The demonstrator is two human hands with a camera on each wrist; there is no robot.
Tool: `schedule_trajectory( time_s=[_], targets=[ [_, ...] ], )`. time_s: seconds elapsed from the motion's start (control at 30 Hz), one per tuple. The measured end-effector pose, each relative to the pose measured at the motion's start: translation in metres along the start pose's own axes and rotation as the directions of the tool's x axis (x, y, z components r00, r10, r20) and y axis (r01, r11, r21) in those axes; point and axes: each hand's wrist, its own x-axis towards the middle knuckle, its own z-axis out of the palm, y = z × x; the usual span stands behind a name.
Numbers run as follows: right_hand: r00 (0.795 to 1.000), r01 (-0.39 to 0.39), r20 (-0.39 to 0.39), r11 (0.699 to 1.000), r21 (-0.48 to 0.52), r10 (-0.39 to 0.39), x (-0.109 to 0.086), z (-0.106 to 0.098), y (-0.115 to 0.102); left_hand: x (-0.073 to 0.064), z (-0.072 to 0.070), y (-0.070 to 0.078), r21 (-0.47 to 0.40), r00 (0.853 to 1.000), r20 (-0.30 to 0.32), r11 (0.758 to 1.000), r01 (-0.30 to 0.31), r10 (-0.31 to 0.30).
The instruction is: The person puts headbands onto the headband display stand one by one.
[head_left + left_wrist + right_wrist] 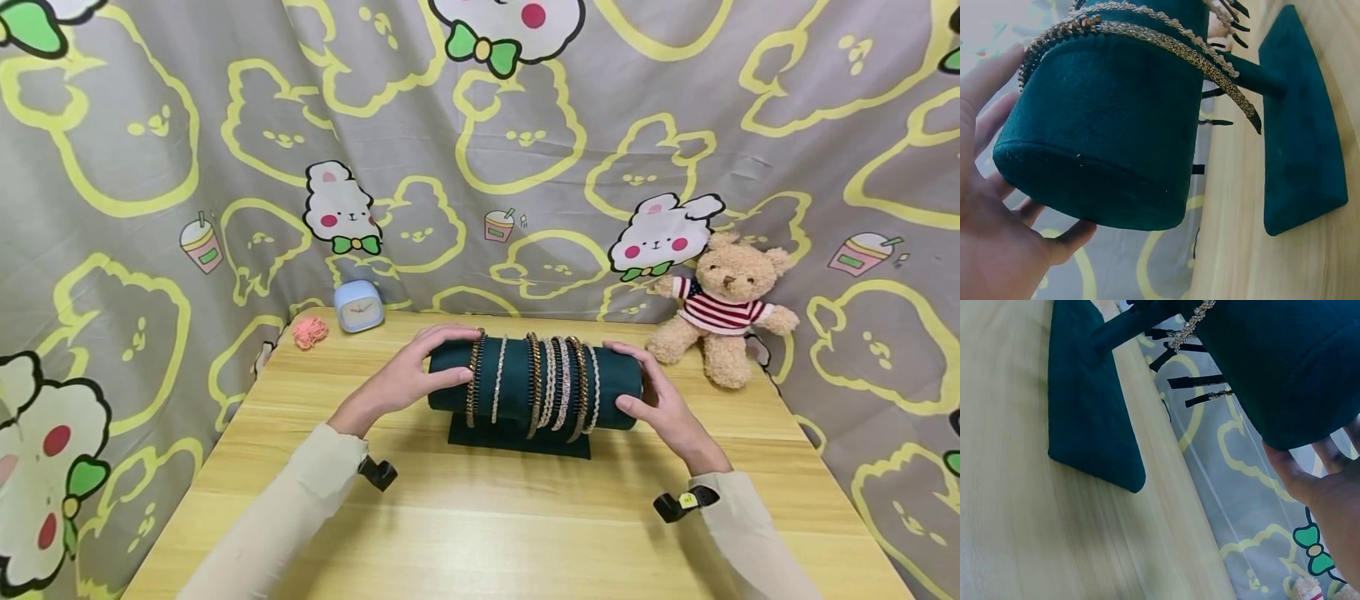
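Observation:
A dark green velvet headband stand [516, 379] lies crosswise as a padded roll above a flat base [487, 435]. My left hand [408, 372] grips the roll's left end, its fingers over the top and thumb in front, the fingertips right at a brown beaded headband [473, 383]. At the opposite end my right hand [665, 410] holds the roll between thumb and fingers. A thin sparkly headband [498, 379] sits right of the beaded one. Further right several braided and glittering headbands [564, 387] stand close together. Their dark tips show below the roll in the right wrist view.
The stand rests on a light wooden table [450, 533]. Toward the back left are a blue clock [359, 307] and a pink yarn-like bundle [310, 332]. A teddy bear [723, 308] sits at the back right. A patterned curtain [420, 125] hangs behind the table.

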Motion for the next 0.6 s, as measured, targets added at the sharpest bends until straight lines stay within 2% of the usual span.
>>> schedule_trajectory(
  time_s=[0.23,0.4,0.47,0.6],
  targets=[
    [1.000,-0.011,0.009,1.000,-0.026,0.011,0.003,-0.002,-0.004,-0.001,-0.009,-0.005,-0.041,1.000,-0.014,0.999,0.009,-0.009],
    [1.000,-0.023,-0.018,1.000,-0.010,0.023,0.003,-0.013,-0.008,-0.004,-0.021,-0.011,-0.062,0.998,-0.065,0.998,0.000,-0.004],
    [0.999,-0.020,-0.043,1.000,-0.005,0.020,0.001,-0.022,-0.008,-0.006,-0.027,-0.015,-0.045,0.996,-0.091,0.999,0.008,-0.012],
    [0.990,-0.047,-0.140,0.987,-0.156,0.025,-0.003,-0.041,-0.012,-0.013,-0.042,-0.027,-0.004,0.989,-0.141,0.999,0.043,-0.044]
  ],
)
